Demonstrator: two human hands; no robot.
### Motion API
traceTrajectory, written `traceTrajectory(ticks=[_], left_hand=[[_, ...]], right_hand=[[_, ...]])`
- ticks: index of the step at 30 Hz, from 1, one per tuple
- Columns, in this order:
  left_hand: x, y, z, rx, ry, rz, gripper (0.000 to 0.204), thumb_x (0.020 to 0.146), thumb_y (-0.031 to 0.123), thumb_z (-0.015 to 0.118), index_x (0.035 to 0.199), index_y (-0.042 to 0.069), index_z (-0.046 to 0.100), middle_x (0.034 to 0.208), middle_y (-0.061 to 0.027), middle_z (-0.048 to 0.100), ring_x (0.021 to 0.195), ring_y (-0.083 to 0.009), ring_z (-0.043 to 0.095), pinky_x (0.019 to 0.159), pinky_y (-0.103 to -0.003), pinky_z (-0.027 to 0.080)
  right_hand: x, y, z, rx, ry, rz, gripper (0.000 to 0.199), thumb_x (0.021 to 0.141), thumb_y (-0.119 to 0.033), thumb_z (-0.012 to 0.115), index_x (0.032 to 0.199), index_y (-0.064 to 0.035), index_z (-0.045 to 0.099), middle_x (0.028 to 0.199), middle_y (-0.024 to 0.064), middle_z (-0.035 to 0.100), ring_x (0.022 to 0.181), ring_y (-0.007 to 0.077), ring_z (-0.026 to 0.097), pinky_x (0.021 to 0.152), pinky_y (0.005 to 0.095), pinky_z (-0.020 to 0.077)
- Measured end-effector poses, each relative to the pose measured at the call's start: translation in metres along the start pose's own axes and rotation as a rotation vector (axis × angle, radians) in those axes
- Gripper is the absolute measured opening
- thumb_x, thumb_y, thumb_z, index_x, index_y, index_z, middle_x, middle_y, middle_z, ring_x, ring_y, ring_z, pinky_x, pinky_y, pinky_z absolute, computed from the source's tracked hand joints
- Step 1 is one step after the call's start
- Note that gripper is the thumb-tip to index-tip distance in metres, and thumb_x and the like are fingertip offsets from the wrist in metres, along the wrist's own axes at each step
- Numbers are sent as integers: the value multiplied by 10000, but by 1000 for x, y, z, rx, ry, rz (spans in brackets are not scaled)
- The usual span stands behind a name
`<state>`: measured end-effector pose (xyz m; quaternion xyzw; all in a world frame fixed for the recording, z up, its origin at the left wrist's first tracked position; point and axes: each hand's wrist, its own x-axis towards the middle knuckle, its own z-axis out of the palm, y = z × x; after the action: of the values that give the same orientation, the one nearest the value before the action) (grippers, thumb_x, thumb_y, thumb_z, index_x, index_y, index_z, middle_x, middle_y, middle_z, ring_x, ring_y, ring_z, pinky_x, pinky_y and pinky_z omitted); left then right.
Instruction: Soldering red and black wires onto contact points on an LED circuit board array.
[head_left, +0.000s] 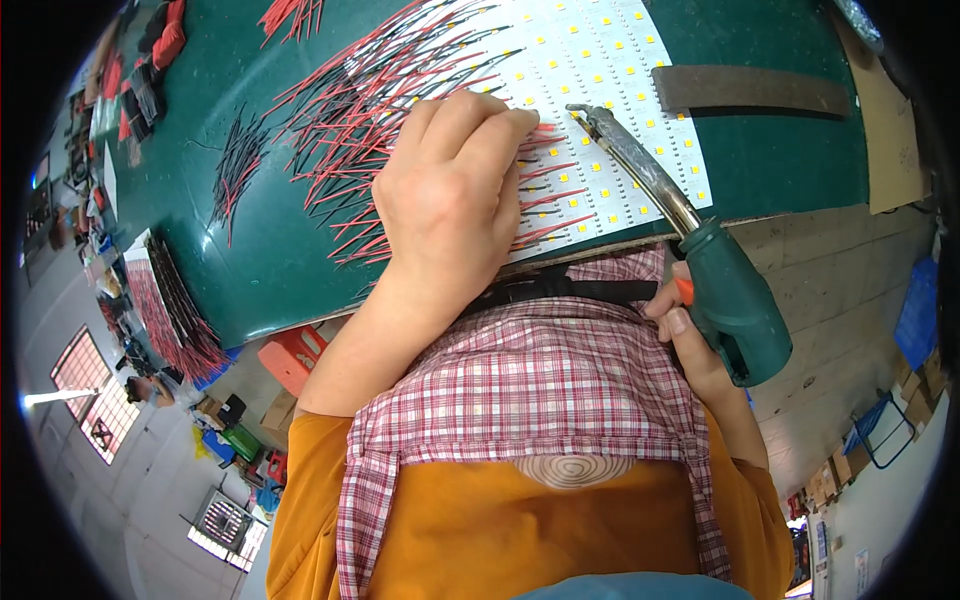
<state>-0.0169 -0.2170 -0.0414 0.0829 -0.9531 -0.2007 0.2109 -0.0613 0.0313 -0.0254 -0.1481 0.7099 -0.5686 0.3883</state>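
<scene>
My right hand [690, 335] is wrapped around the green handle of a soldering gun [735, 300], a finger by its orange trigger. The gun's metal tip is over a white LED board [620, 150] dotted with small yellow chips. My left hand [440, 190] is closed over the board's left part, thumb and forefinger pinched together, with a red wire [543, 127] showing at the fingertips. Many red and black wires [340, 150] fan out leftward from the board, and several rows of them also show beneath my hand. The palm hides part of these wires.
A dark flat strip [755, 90] lies across the board's right edge on the green table [780, 160]. Left of the board are a loose pile of black and red wires [238, 165] and a wired bundle [175, 305] near the corner. An orange-red stool [290, 360] stands below the table edge.
</scene>
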Motion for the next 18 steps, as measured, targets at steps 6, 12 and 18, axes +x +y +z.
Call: traceTrajectory(ticks=[6, 12, 18], left_hand=[[-1, 0, 4, 105, -40, 23, 214, 624, 22, 632, 824, 94, 656, 704, -13, 536, 690, -189, 550, 544, -294, 457], [-1, 1, 3, 122, -55, 31, 246, 589, 25, 638, 827, 87, 655, 720, -17, 537, 701, -188, 551, 543, -289, 458], [-3, 0, 4, 127, -59, 40, 259, 577, 30, 643, 830, 81, 650, 729, -18, 533, 689, -190, 539, 532, -294, 451]], right_hand=[[4, 0, -2, -130, -70, -26, 78, 829, 13, 549, 887, 3, 600, 806, 83, 622, 739, 187, 591, 664, 296, 476], [5, 2, -1, -184, -92, -113, 83, 865, -82, 541, 897, -6, 545, 792, 56, 588, 624, 65, 486, 584, 216, 431], [5, -2, -1, -212, -52, -32, 50, 812, 5, 570, 841, -14, 607, 787, 72, 622, 722, 175, 601, 651, 285, 487]])
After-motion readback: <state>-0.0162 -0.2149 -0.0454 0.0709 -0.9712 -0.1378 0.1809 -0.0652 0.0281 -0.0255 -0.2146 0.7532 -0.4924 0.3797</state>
